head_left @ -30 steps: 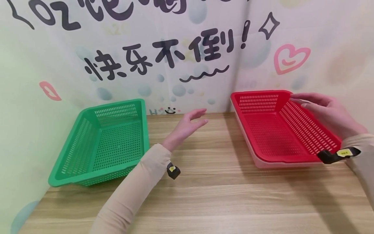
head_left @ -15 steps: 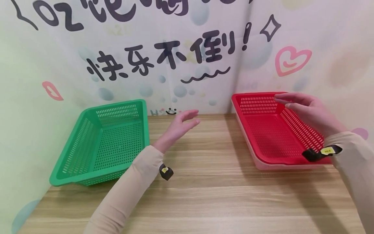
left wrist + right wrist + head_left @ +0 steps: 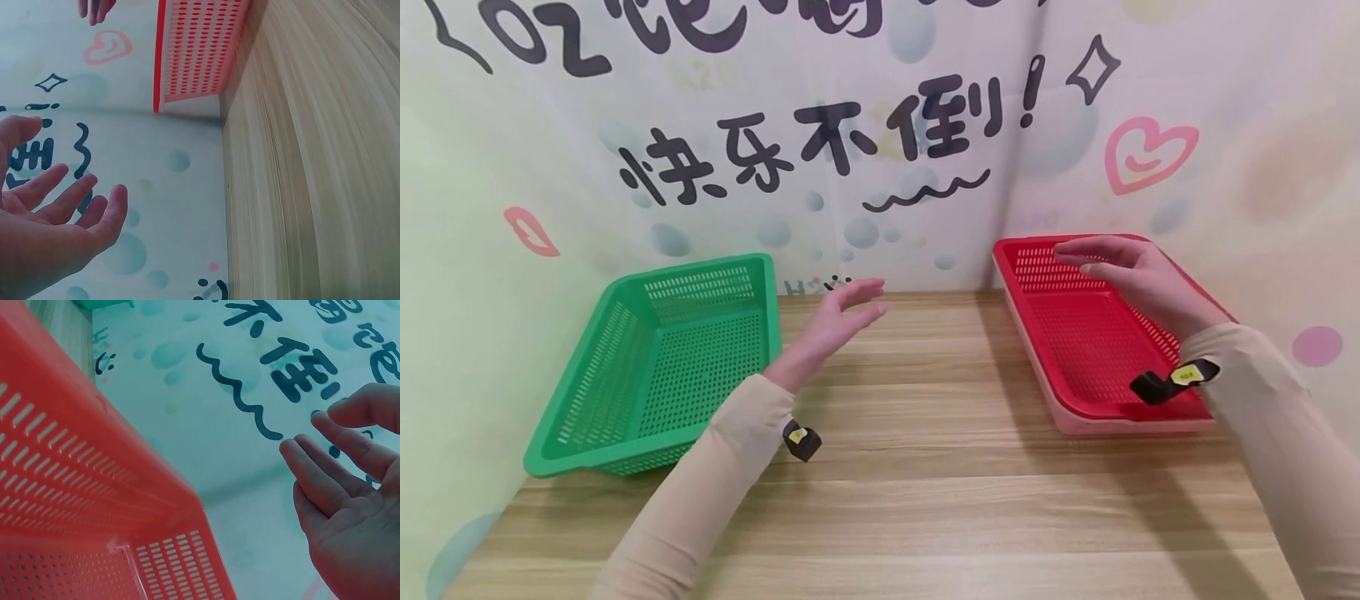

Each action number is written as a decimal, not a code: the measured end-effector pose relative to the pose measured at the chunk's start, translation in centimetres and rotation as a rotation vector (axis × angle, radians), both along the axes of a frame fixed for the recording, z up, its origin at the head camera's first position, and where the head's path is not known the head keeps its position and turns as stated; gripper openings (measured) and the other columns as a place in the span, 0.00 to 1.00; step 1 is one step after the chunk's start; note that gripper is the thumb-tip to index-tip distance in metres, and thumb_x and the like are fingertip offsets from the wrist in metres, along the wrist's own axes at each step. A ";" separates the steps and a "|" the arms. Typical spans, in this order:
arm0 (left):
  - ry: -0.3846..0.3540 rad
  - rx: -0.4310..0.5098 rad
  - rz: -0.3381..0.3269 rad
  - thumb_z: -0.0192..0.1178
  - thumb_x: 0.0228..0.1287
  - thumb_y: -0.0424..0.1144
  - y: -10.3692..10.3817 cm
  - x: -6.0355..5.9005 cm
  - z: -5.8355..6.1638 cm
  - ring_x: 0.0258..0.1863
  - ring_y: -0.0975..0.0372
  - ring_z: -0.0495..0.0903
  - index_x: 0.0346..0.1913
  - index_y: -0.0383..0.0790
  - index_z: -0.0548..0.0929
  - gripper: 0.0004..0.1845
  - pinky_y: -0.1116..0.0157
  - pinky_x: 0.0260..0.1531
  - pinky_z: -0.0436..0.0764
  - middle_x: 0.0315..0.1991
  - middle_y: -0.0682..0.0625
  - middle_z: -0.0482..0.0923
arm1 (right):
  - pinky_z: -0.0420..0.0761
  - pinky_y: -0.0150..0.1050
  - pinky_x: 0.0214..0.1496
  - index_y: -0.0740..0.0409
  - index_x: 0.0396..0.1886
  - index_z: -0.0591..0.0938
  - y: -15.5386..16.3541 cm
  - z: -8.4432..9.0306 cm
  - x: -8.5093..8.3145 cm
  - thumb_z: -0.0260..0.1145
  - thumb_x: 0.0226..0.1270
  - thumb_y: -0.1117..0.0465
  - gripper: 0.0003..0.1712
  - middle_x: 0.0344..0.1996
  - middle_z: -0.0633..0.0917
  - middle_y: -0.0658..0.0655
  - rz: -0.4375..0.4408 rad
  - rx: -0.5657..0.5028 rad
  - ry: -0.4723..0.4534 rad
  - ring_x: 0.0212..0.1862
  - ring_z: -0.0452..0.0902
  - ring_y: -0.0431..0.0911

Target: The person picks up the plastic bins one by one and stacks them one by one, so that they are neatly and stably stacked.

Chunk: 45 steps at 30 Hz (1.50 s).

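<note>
My left hand (image 3: 823,327) hovers above the table just right of the green basket (image 3: 700,367), its fingers relaxed and nothing in them. Over the red basket (image 3: 1082,350) hangs my right hand (image 3: 1138,279), loosely bent fingers pointing left and also holding nothing. In the left wrist view, my left palm and fingers (image 3: 112,215) show bare, with the red basket's side wall farther off. The right wrist view has my right hand (image 3: 350,481) beside the red basket's rim (image 3: 125,425). Both baskets are plastic with slotted walls, and no items show inside them.
The wood-grain table (image 3: 925,483) runs between and in front of the two baskets. Behind it hangs a white printed cloth (image 3: 850,108) with dark lettering, close to the backs of both baskets. Another pale wall (image 3: 452,333) borders the left side.
My right hand has moved left from the red basket's right rim to above its inside. My left hand has drifted left, toward the green basket. Both baskets stay in place.
</note>
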<state>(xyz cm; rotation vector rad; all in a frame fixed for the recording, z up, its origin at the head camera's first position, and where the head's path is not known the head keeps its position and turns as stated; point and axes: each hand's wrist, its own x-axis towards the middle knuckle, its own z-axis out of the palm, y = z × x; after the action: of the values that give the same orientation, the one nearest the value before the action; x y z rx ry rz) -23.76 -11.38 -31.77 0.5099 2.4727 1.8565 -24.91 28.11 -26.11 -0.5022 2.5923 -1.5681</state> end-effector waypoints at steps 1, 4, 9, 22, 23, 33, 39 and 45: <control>0.001 0.002 0.003 0.59 0.68 0.35 -0.2 0.0 0.0 0.63 0.54 0.67 0.66 0.36 0.71 0.24 0.56 0.59 0.71 0.62 0.43 0.72 | 0.81 0.35 0.46 0.49 0.68 0.72 -0.2 0.0 -0.1 0.62 0.70 0.53 0.28 0.62 0.73 0.52 0.002 0.007 0.003 0.59 0.69 0.46; 0.003 0.003 0.009 0.59 0.68 0.35 -0.8 0.2 0.1 0.64 0.53 0.67 0.66 0.35 0.70 0.25 0.55 0.60 0.71 0.62 0.42 0.72 | 0.81 0.37 0.47 0.50 0.67 0.72 -0.9 -0.2 -0.3 0.64 0.68 0.53 0.29 0.61 0.74 0.52 -0.001 0.009 0.004 0.59 0.70 0.47; -0.008 -0.013 0.021 0.59 0.68 0.35 -1.8 0.4 0.3 0.64 0.53 0.66 0.67 0.36 0.70 0.25 0.54 0.60 0.70 0.63 0.42 0.71 | 0.81 0.40 0.49 0.49 0.67 0.72 -2.0 -0.6 -0.6 0.67 0.65 0.53 0.31 0.62 0.74 0.51 0.004 0.018 0.010 0.59 0.69 0.48; 0.000 -0.035 0.032 0.58 0.70 0.37 -4.0 1.0 0.6 0.73 0.55 0.49 0.68 0.35 0.69 0.25 0.54 0.64 0.66 0.64 0.41 0.70 | 0.76 0.47 0.56 0.53 0.65 0.74 -5.2 -0.5 -1.7 0.65 0.68 0.56 0.27 0.60 0.76 0.54 0.065 0.039 -0.012 0.61 0.68 0.54; -0.005 -0.038 0.034 0.58 0.70 0.37 -4.2 1.0 0.6 0.74 0.56 0.46 0.68 0.35 0.69 0.26 0.54 0.64 0.66 0.65 0.42 0.70 | 0.76 0.48 0.56 0.54 0.65 0.74 -5.4 -0.4 -1.8 0.65 0.68 0.57 0.26 0.60 0.76 0.54 0.072 0.037 -0.015 0.61 0.69 0.54; -0.022 -0.034 0.057 0.57 0.70 0.37 -6.0 1.5 0.6 0.69 0.54 0.59 0.68 0.35 0.68 0.26 0.52 0.62 0.68 0.67 0.42 0.66 | 0.67 0.57 0.63 0.54 0.64 0.75 -8.0 -0.5 -2.7 0.64 0.68 0.59 0.24 0.59 0.77 0.55 0.142 -0.001 -0.025 0.58 0.73 0.48; -0.005 -0.018 0.055 0.57 0.70 0.35 -6.9 1.9 0.7 0.65 0.53 0.64 0.69 0.34 0.67 0.26 0.54 0.61 0.69 0.65 0.41 0.69 | 0.68 0.51 0.64 0.57 0.63 0.75 -9.8 -1.0 -3.0 0.62 0.69 0.61 0.23 0.59 0.77 0.57 0.185 -0.025 -0.014 0.59 0.73 0.49; 0.007 -0.034 0.057 0.57 0.70 0.35 -8.1 2.4 0.8 0.65 0.54 0.65 0.69 0.36 0.68 0.26 0.53 0.61 0.69 0.65 0.42 0.69 | 0.70 0.49 0.63 0.59 0.63 0.75 -11.5 -1.7 -3.3 0.61 0.69 0.63 0.23 0.59 0.77 0.60 0.237 -0.047 -0.014 0.59 0.73 0.50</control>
<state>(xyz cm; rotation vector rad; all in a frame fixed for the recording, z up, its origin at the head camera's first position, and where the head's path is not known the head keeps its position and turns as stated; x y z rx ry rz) -21.33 -19.45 -31.01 0.4503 2.5446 1.8312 -28.25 16.58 -27.77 -0.7682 2.3860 -1.5490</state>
